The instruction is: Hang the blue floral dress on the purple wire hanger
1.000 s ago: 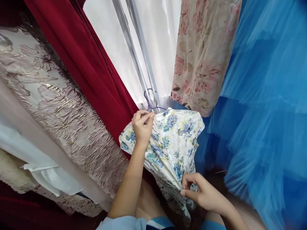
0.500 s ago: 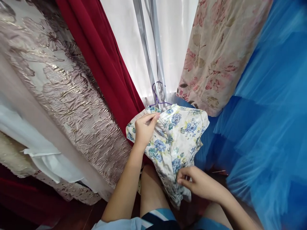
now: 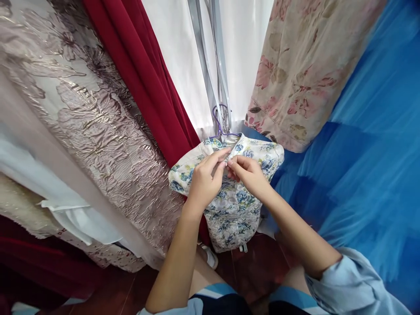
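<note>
A white blouse with blue flowers [image 3: 244, 197] hangs on a purple hanger [image 3: 217, 117], whose hook sits by a grey metal stand. My left hand [image 3: 208, 176] pinches the blouse's front edge just below the neckline. Close against it, my right hand [image 3: 247, 173] pinches the same front opening from the other side, fingertips nearly touching the left ones. What exactly lies between the fingertips is too small to make out. The lower part of the blouse hangs down over the dark floor.
To the left hang a dark red cloth [image 3: 144, 74] and a pinkish embossed fabric [image 3: 98, 131]. A beige floral garment [image 3: 295, 87] and blue tulle [image 3: 370, 144] hang on the right. Grey metal bars [image 3: 205, 61] stand before a white curtain [image 3: 173, 48].
My right hand has risen from the blouse's lower front to the neckline, beside my left hand. The blouse now hangs flatter, its lower edge spread out.
</note>
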Demonstrator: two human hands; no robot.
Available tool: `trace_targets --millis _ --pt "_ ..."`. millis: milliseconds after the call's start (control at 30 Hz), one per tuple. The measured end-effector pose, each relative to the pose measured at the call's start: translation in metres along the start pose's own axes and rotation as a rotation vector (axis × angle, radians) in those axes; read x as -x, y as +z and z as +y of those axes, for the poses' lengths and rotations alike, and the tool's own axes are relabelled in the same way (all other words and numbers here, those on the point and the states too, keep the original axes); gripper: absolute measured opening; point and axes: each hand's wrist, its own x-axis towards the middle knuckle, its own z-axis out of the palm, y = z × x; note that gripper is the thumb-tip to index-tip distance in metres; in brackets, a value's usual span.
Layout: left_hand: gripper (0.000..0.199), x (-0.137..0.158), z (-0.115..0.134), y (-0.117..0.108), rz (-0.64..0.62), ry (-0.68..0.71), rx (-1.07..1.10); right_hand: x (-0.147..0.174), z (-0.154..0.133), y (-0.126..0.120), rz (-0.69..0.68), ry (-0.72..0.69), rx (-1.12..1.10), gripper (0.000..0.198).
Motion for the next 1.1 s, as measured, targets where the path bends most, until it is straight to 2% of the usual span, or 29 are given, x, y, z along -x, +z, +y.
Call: trace_targets --millis 133,200,333,533,767,833,967,1033,1100 --pt "0.03 -0.001 0.001 0.002 0.0 -0.006 0.038 0.008 0.004 0.001 0.074 -0.036 -0.004 0.022" --pt "0.025 -0.001 0.001 0.004 0.01 -0.011 0.068 0.01 0.003 0.001 0.056 -0.041 -0.01 0.02" --pt "0.014 -0.001 0.001 0.007 0.034 -0.043 0.104 0.009 0.0 0.0 0.018 -0.056 0.06 0.023" --pt "0.01 -0.001 0.0 0.009 0.046 -0.05 0.135 0.01 0.001 0.001 0.137 -0.095 0.13 0.021" --pt "0.005 0.004 -0.005 0.009 0.077 -0.045 0.112 0.012 0.0 -0.001 0.126 -0.081 0.142 0.022" --pt "0.002 0.002 -0.004 0.011 0.146 -0.008 0.093 0.009 0.004 0.0 0.124 -0.041 0.112 0.022" --pt "0.006 -0.018 -0.006 0.006 0.392 0.017 0.123 0.007 0.024 0.001 0.131 0.061 0.157 0.019" --pt "0.008 -0.033 -0.022 -0.007 0.524 -0.005 0.155 0.011 0.037 -0.003 0.111 0.126 0.19 0.018" --pt "0.014 -0.044 -0.051 -0.025 0.642 -0.039 0.153 0.019 0.046 -0.008 0.078 0.171 0.18 0.018"
